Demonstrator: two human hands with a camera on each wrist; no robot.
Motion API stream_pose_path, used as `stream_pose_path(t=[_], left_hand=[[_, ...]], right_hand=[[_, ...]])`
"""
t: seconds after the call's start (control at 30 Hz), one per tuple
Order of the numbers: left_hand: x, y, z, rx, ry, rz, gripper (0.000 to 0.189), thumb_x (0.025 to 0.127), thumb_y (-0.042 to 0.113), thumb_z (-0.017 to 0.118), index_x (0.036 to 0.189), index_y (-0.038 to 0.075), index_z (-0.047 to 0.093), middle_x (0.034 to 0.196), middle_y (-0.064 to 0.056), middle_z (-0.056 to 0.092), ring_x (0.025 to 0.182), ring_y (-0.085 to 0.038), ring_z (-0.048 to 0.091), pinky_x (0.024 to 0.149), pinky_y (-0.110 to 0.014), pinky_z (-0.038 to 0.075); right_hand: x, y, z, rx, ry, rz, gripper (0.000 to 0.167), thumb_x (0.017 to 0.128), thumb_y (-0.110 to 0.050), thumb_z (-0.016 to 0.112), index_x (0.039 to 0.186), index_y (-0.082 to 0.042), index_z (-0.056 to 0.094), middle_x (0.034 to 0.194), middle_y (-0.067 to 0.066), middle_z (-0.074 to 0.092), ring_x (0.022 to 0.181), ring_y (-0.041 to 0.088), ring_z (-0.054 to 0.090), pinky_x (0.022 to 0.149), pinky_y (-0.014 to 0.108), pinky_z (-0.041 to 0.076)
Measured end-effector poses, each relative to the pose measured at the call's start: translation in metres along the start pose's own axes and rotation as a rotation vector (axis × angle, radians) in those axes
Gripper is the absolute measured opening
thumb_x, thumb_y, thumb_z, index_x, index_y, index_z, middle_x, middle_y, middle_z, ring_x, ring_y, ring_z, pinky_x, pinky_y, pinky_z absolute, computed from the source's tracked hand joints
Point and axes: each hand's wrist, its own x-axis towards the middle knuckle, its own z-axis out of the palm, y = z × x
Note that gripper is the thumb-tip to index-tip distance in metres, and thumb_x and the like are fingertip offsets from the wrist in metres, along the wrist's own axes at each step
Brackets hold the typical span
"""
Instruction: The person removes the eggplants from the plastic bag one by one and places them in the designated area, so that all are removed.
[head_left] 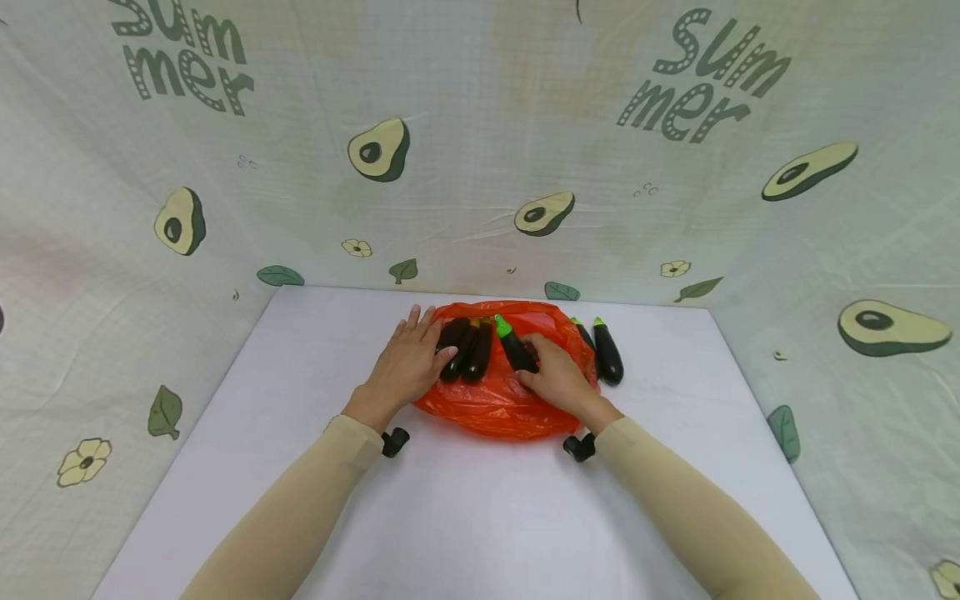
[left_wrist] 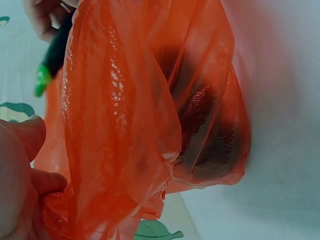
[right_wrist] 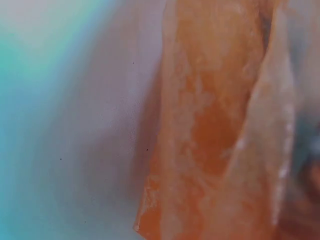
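Note:
A red plastic bag (head_left: 487, 408) lies with its mouth spread on the table. Inside its left part rest several dark eggplants (head_left: 478, 354) side by side. Over the bag's right half, my right hand (head_left: 555, 375) grips an eggplant (head_left: 513, 346) by its body, its bright green stem pointing away. My left hand (head_left: 408, 358) rests on the bag's left edge with fingers extended and the thumb near the eggplants. In the left wrist view, the bag (left_wrist: 115, 125) hides much of its contents; dark shapes show through. The right wrist view is blurred, with the bag (right_wrist: 210, 125) filling its middle.
Right of the bag lie two more eggplants (head_left: 607, 354), one partly behind the bag's edge. The white table (head_left: 480, 517) reaches to a cloth backdrop (head_left: 465, 100) printed with avocados. A black wrist-camera mount (head_left: 395, 442) shows below the left wrist.

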Motion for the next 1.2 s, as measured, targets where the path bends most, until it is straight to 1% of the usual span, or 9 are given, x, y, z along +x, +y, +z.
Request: stream_pose_path(t=[0.1,0.2,0.37,0.5,0.57,0.73,0.97,1.2], left_hand=[[0.000,0.000,0.001,-0.002,-0.002,0.002,0.071,0.112,0.047,0.044,0.164,0.000,0.032,0.176,-0.017,0.019,0.164,-0.038,0.006,0.132,-0.055,0.013],[0.000,0.001,0.000,-0.008,0.000,0.004,0.071,0.112,0.046,0.045,0.164,-0.001,0.032,0.176,-0.018,0.019,0.164,-0.038,0.007,0.132,-0.055,0.012],[-0.001,0.001,0.000,-0.011,0.001,0.006,0.071,0.112,0.046,0.046,0.163,-0.002,0.032,0.175,-0.018,0.020,0.164,-0.039,0.008,0.132,-0.055,0.013],[-0.001,0.000,0.001,-0.009,0.002,0.008,0.071,0.112,0.046,0.045,0.163,-0.001,0.032,0.175,-0.018,0.020,0.164,-0.039,0.009,0.132,-0.055,0.013],[-0.001,0.000,0.001,-0.011,0.004,0.010,0.071,0.112,0.046,0.045,0.163,-0.002,0.032,0.175,-0.019,0.020,0.164,-0.040,0.009,0.132,-0.055,0.013],[0.000,0.001,0.000,-0.017,0.006,0.010,0.071,0.112,0.046,0.045,0.164,-0.002,0.032,0.175,-0.018,0.020,0.164,-0.040,0.008,0.132,-0.055,0.013],[-0.001,0.000,0.001,-0.018,0.002,0.011,0.071,0.112,0.046,0.045,0.164,-0.002,0.032,0.175,-0.019,0.020,0.164,-0.039,0.007,0.132,-0.055,0.012],[-0.001,0.000,0.001,-0.015,-0.005,0.004,0.072,0.112,0.047,0.045,0.164,-0.001,0.032,0.176,-0.018,0.019,0.164,-0.038,0.007,0.132,-0.054,0.012]], right_hand=[[-0.004,-0.001,-0.002,0.012,0.031,-0.003,0.063,0.097,-0.021,0.077,0.150,-0.010,0.045,0.145,0.017,0.059,0.125,0.036,0.060,0.111,0.057,0.051],[-0.008,0.000,-0.004,0.036,0.077,-0.013,0.068,0.097,-0.023,0.077,0.153,-0.012,0.040,0.147,0.019,0.059,0.128,0.039,0.062,0.109,0.058,0.053],[-0.013,0.003,-0.008,0.128,0.154,-0.058,0.079,0.097,-0.020,0.079,0.161,-0.018,0.034,0.148,0.021,0.058,0.130,0.041,0.063,0.108,0.057,0.054],[-0.015,0.004,-0.011,0.173,0.193,-0.071,0.080,0.097,-0.019,0.079,0.163,-0.019,0.034,0.150,0.019,0.056,0.132,0.039,0.061,0.108,0.054,0.054],[-0.016,0.004,-0.012,0.186,0.211,-0.079,0.078,0.097,-0.019,0.078,0.163,-0.019,0.036,0.150,0.019,0.057,0.131,0.038,0.062,0.106,0.054,0.056],[-0.020,0.005,-0.018,0.195,0.255,-0.102,0.077,0.098,-0.021,0.078,0.163,-0.018,0.038,0.148,0.018,0.058,0.126,0.038,0.065,0.099,0.052,0.060],[-0.023,0.005,-0.024,0.203,0.309,-0.114,0.080,0.098,-0.016,0.078,0.165,-0.023,0.036,0.146,0.022,0.061,0.122,0.039,0.068,0.096,0.053,0.061],[-0.026,0.009,-0.034,0.198,0.346,-0.108,0.079,0.098,-0.015,0.077,0.164,-0.023,0.035,0.145,0.022,0.061,0.121,0.040,0.069,0.095,0.054,0.060]])
